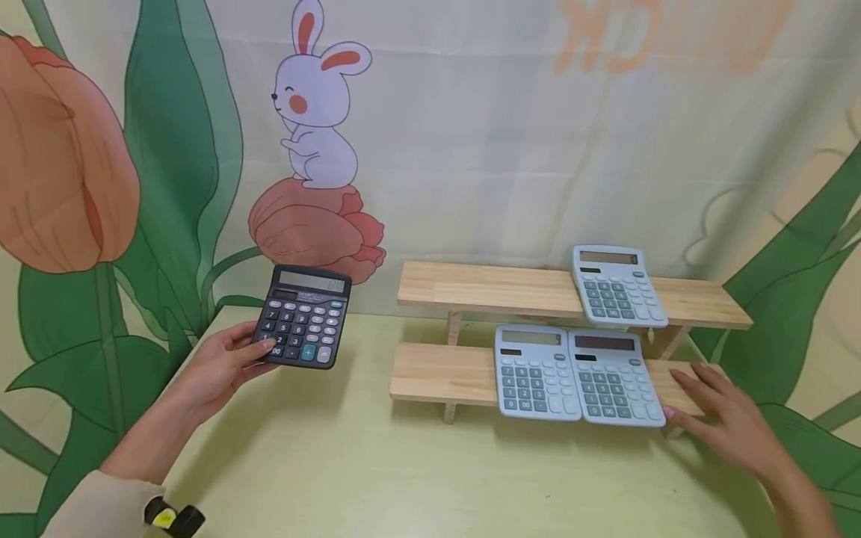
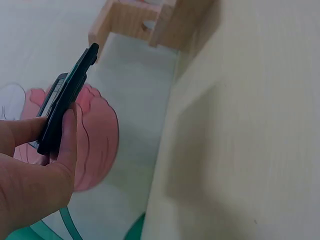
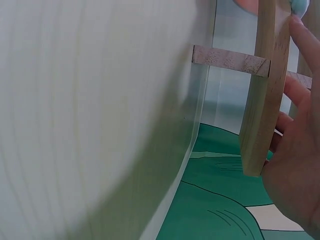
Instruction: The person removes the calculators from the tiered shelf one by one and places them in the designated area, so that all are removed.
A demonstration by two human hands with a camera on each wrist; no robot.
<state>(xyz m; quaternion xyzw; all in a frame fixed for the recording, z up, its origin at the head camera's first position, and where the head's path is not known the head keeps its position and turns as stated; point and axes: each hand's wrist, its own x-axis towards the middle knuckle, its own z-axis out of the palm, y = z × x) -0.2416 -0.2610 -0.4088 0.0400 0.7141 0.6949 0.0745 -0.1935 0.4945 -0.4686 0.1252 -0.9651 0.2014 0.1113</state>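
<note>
At 9 o'clock from the wooden rack (image 1: 440,371): black calculator (image 1: 292,325), in the air over the worktop (image 1: 377,463), keys toward the head camera. Left hand (image 1: 215,366) has it by the lower left corner, the unit's own 7–8 o'clock. Grip clamped on it, thumb on the key face, fingers behind. Left wrist view gets it nearly edge-on, tilted.

Right hand (image 1: 729,415) at the rack's 4 o'clock: grip apart, fingers spread on the right end of the lower shelf (image 1: 464,373), thumb at its front, tip right at the corner of the near pale-blue calculator (image 1: 615,381). Pressing or just touching, can't tell.

That unit sits at the rack's 4 o'clock, second pale-blue calculator (image 1: 538,373) just beside it at 7–8, third pale-blue calculator (image 1: 617,288) on the upper shelf (image 1: 484,285) at 1–2. All three overhang their shelf fronts.

Backdrop: rabbit print (image 1: 316,97) at 11 o'clock, big tulip print (image 1: 60,157) at 9–10.
</note>
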